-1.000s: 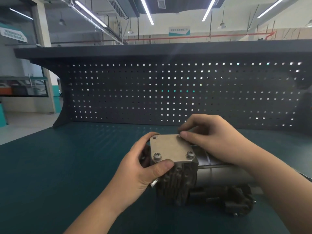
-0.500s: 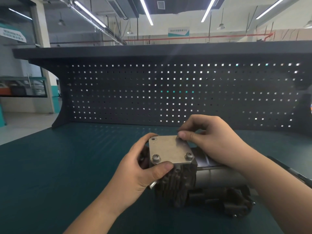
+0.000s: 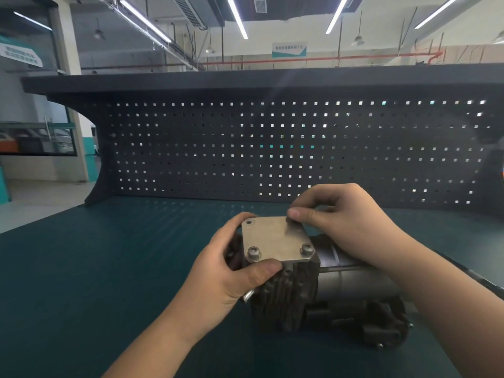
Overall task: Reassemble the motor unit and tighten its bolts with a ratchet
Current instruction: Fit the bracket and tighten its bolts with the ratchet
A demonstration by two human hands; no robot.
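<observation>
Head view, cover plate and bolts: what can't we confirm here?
- Far-right corner of the cover plate: right hand fingertips cover it, so no telling if a bolt sits there.
- Far-left hole: too small to tell if it's empty.
- Motor unit left face: behind the left hand.
- Ratchet: not in view.

Industrial training workshop, seen from a workbench.

Dark teal bench top (image 3: 81,268) backed by a dark grey perforated metal tool panel (image 3: 272,148) under a flat shelf of the same grey (image 3: 245,77). Overhead, long white strip lights (image 3: 236,16), a grey ventilation duct (image 3: 191,9), a thin red pipe (image 3: 327,59) along the far wall, a teal-and-white hanging sign (image 3: 289,49). Bare concrete floor (image 3: 32,200) at left.
</observation>
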